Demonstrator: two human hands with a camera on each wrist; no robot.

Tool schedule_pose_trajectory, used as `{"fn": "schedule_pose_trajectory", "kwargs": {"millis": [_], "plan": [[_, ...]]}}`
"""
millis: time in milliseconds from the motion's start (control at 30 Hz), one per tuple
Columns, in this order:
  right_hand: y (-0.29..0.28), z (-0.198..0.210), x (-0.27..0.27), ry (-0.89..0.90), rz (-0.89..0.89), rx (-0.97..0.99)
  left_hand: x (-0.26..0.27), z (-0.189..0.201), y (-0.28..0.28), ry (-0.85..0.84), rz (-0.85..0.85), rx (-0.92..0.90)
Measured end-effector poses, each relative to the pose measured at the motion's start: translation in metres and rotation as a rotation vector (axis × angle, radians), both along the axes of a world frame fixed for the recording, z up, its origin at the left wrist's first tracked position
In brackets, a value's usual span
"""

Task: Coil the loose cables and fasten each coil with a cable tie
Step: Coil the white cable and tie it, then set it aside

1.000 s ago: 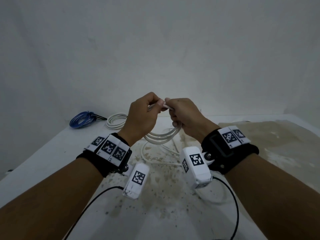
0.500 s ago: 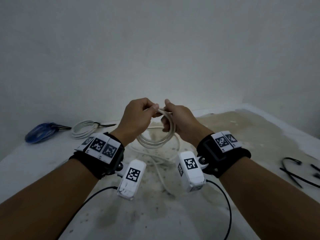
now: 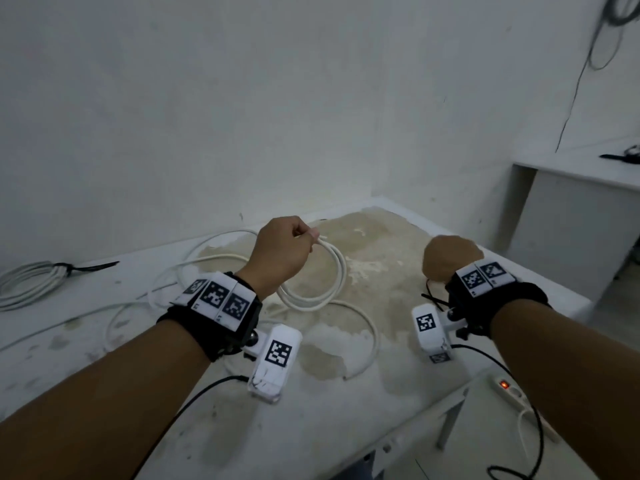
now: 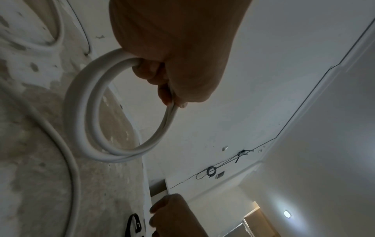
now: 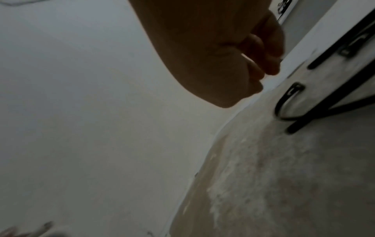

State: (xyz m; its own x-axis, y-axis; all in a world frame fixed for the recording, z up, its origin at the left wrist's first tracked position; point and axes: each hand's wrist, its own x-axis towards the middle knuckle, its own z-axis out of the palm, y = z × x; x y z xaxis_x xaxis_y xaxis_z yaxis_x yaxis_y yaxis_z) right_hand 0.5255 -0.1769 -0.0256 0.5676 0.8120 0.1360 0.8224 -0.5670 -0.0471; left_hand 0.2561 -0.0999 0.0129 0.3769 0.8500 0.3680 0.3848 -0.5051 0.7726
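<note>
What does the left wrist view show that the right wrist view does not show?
Only the left wrist view shows the left hand gripping the white cable coil, whose loops hang below the fingers, with more loose cable on the table.

Only the right wrist view shows the right hand's curled fingers from close by, holding nothing visible, and several black cable ties lying on the table just beyond them.

Both show the stained table, the white wall and the right hand.
</note>
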Motion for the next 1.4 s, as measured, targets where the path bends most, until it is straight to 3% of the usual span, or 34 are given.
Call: {"fn": "schedule_pose_trajectory", "kwargs": {"millis": [100, 467, 700, 867, 1033, 1100, 1400], "plan": [[-0.003, -0.023, 0.02, -0.085, 0.052, -0.156, 0.002, 0.0, -0.008, 0.01, -0.01, -0.006], [0.005, -0.026, 0.008, -0.089, 0.071, -0.091, -0.034, 0.007, -0.001, -0.025, 0.049, -0.021], [0.03, 0.006, -0.034, -0.007, 0.045, 0.223, -0.047, 0.005, 0.009, -0.113, 0.028, -0.047], [0.077, 0.046, -0.104, 0.029, 0.353, 0.472, -0.067, 0.008, 0.017, -0.153, -0.01, -0.027], [0.117, 0.081, -0.2, 0.302, 0.672, 0.595, -0.109, 0.015, 0.037, -0.218, 0.081, -0.022], [0.132, 0.086, -0.235, 0.441, 0.768, 0.607, -0.132, 0.015, 0.046, -0.252, 0.142, -0.014], [0.197, 0.069, -0.336, 0.732, 1.105, 0.53, -0.226, 0.002, 0.084, -0.208, 0.376, 0.047]]}}
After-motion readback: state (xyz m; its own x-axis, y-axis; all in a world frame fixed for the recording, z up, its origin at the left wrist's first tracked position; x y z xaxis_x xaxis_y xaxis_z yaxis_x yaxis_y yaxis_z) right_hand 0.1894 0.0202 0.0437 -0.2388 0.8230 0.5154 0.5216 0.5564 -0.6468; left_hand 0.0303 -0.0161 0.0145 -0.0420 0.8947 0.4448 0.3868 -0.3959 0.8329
